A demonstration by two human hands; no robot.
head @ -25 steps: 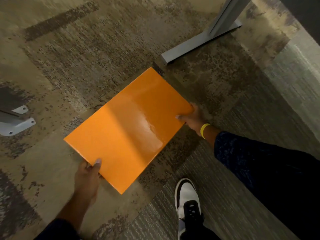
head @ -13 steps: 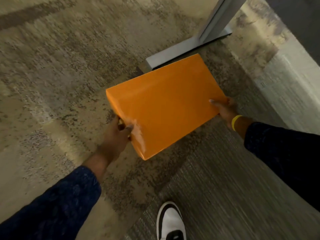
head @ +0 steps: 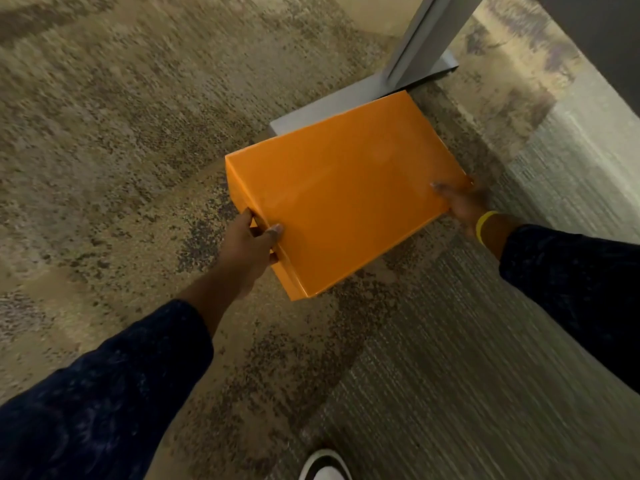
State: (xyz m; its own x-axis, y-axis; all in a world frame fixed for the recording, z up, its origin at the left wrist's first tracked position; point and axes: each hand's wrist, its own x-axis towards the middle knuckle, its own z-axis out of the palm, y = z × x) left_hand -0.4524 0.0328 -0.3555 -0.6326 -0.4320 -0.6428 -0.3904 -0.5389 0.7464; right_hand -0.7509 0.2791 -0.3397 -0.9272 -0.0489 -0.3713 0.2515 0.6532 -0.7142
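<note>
Closest in, the toe of a white shoe (head: 323,467) stands on the carpet (head: 104,168), so the person is upright and carrying rather than kneeling. Above the carpet, touching nothing but the hands, is the orange box (head: 346,195), held nearly flat with its lid up.

The left hand (head: 247,244) clamps the box's near left edge, thumb on the lid and fingers curled round the side. That looks like a grip meant to take weight from below while pinning the lid shut.

The right hand (head: 464,206), with a yellow wristband (head: 483,223), grips the opposite right edge the same way, thumb on top and fingers hidden beneath. The hands are well apart, one at each end, which likely keeps the box level.

Beyond the box's far corner lies a grey metal foot (head: 332,109) with its upright post (head: 419,36); the box partly covers that foot from view.
</note>
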